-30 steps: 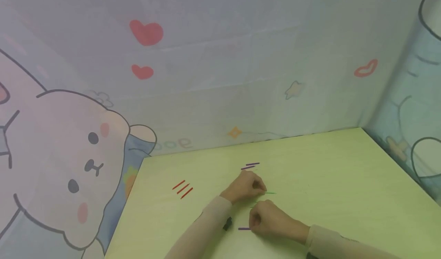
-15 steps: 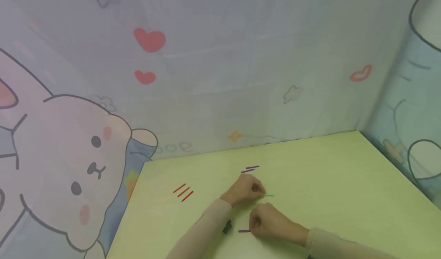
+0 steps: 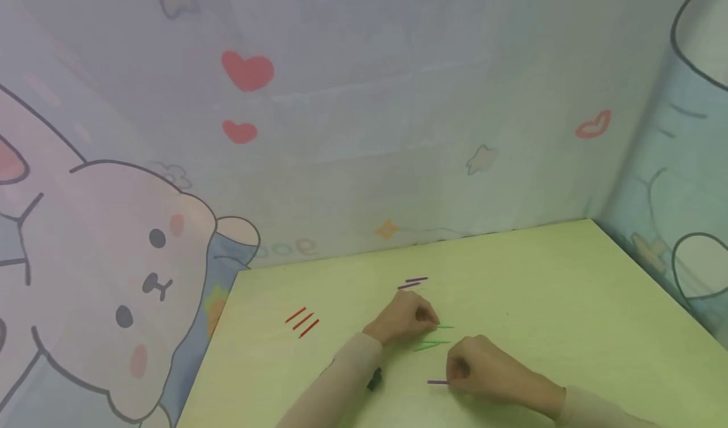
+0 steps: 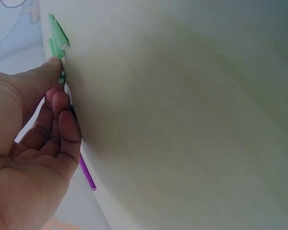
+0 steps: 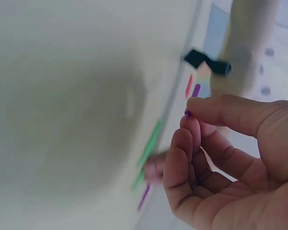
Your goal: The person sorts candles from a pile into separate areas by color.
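My left hand (image 3: 401, 317) pinches the end of a thin green stick (image 3: 446, 327) between thumb and fingertips, close over the table. Just in front of it, two more green sticks (image 3: 436, 342) lie nearly together. Nearer to me, my right hand (image 3: 491, 374) pinches one end of a purple stick (image 3: 438, 382), whose other end points left. In the right wrist view that purple stick (image 5: 197, 90) shows between thumb and index finger. Beyond the left hand are two purple sticks (image 3: 417, 279). Farther left, three red sticks (image 3: 302, 322) lie slanted side by side.
The pale yellow-green table (image 3: 546, 289) reaches back to a cartoon-printed cloth wall (image 3: 352, 131), with another such wall (image 3: 671, 181) at right. A small dark piece (image 3: 375, 379) shows by the left forearm, appearing as a strap-like tab (image 5: 206, 62) in the right wrist view.
My right hand has moved right with the purple stick, uncovering the two green sticks beside it. The left hand keeps its place on the green stick. The head view has tilted up slightly.
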`<state>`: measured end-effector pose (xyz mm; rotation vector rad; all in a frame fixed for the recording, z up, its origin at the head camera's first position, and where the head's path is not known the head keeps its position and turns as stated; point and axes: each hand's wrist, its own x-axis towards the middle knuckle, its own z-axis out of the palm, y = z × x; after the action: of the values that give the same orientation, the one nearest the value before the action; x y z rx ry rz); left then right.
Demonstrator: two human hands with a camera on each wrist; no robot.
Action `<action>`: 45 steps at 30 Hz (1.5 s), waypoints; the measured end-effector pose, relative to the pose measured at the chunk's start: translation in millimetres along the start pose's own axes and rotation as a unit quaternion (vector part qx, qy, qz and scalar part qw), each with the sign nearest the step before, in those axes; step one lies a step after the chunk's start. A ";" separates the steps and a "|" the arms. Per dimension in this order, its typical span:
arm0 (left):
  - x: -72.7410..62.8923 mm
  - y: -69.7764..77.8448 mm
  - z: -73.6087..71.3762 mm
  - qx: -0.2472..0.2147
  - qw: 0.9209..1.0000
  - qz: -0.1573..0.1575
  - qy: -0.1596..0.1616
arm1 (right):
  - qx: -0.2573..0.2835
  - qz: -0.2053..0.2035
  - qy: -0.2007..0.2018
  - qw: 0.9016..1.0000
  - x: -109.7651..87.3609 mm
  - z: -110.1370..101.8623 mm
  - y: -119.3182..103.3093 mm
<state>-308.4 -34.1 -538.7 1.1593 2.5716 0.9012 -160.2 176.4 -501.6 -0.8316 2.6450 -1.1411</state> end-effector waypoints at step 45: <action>-1.4 -0.3 -2.1 0.038 0.999 0.010 -0.008 | -0.040 -0.059 -0.015 0.997 179.9 -89.1 115.2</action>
<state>-308.5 -36.2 -537.3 1.2099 2.6066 0.8006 -390.5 199.4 -505.5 -1.0221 2.6643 -1.0464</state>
